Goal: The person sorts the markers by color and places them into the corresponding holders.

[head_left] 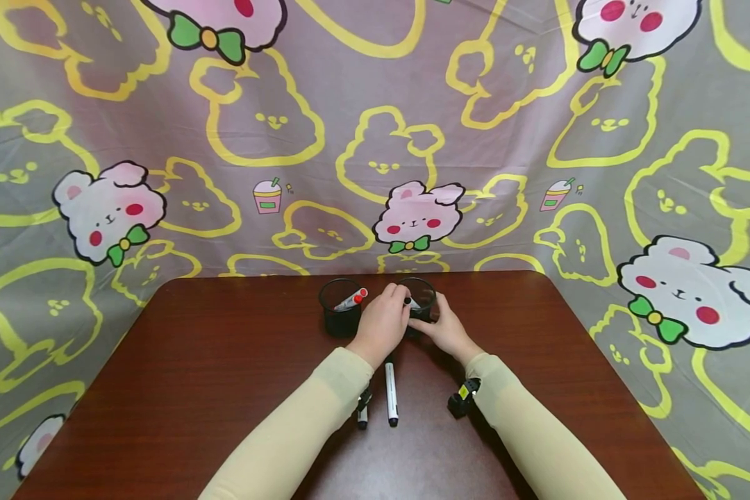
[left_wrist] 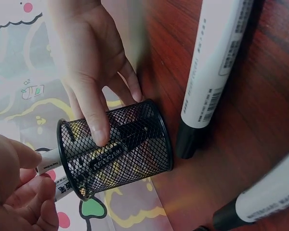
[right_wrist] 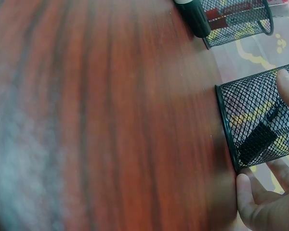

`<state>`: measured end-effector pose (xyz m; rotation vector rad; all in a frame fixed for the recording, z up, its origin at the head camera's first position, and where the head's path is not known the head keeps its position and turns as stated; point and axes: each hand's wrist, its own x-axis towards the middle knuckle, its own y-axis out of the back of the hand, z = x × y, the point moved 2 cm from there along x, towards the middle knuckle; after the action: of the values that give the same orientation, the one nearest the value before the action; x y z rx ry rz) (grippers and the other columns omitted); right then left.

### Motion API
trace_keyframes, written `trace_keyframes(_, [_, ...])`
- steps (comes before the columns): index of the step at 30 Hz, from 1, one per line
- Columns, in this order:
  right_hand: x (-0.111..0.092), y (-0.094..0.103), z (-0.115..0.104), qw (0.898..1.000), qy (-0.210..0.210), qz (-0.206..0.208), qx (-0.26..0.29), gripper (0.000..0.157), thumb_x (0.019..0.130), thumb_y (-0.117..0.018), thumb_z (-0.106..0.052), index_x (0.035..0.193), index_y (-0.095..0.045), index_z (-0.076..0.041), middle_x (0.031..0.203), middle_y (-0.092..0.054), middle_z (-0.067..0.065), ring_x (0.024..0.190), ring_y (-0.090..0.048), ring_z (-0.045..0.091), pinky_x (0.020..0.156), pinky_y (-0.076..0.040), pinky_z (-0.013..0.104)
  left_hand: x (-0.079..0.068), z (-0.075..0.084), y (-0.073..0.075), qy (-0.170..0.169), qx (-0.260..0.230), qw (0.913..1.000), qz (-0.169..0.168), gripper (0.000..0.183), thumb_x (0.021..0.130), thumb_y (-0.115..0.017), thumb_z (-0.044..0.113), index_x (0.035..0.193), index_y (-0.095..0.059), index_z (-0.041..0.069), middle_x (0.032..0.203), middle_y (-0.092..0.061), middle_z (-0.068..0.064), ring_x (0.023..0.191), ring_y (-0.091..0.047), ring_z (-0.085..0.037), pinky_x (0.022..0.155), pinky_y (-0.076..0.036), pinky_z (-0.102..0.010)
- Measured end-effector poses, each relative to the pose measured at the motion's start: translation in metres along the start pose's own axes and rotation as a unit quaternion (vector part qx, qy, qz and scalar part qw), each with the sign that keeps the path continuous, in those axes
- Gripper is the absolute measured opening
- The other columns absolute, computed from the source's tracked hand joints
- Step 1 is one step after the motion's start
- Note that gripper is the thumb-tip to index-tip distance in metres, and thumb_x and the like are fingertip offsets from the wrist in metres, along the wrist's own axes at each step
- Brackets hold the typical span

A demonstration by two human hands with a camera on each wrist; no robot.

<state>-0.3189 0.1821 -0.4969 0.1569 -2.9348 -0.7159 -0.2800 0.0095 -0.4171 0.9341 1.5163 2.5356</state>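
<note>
My left hand [head_left: 384, 323] is at the mouth of the right black mesh pen holder [left_wrist: 115, 149]. Its fingers [left_wrist: 24, 154] pinch the end of a white marker [left_wrist: 49, 160] that reaches into the holder. Another white marker [left_wrist: 63, 186] stands in the same holder, close to those fingers. My right hand [head_left: 446, 330] grips this holder from the right side, with its thumb [left_wrist: 95, 120] across the mesh and the other fingers behind. A dark marker cap [right_wrist: 257, 142] shows through the mesh near the bottom.
Left of it stands a second mesh pen holder [head_left: 342, 323] holding red-ended markers [head_left: 353, 300]. A white marker with black ends [head_left: 392, 392] lies on the brown table [head_left: 225, 375]; another marker [head_left: 362, 417] lies partly under my left forearm. A patterned cloth [head_left: 325, 229] hangs behind the table.
</note>
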Motion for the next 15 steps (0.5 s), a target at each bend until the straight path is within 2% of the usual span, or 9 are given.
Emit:
trace_keyframes(8, [0.0,0.001,0.0,1.0,0.004,0.003,-0.002,0.08,0.091,-0.081,-0.031,0.153,-0.033,-0.015,0.152,-0.047,0.018,0.14,-0.049,0.042,0.111,-0.043,0.059,-0.004,0.0,0.004,-0.009,0.012,0.9998,-0.012,0.026,0.098,-0.07,0.017,0.121,-0.063,0.005,0.113,-0.064,-0.009,0.092,-0.07,-0.025,0.082,-0.06,-0.039])
trace_keyframes(15, [0.0,0.0,0.0,1.0,0.006,0.006,0.008,0.079,0.09,-0.081,-0.03,0.152,-0.034,-0.015,0.15,-0.048,0.018,0.137,-0.053,0.043,0.11,-0.045,0.057,-0.012,0.0,0.014,-0.014,0.021,0.9996,-0.014,0.029,0.099,-0.07,0.02,0.123,-0.064,0.005,0.115,-0.065,-0.01,0.093,-0.07,-0.026,0.081,-0.06,-0.04])
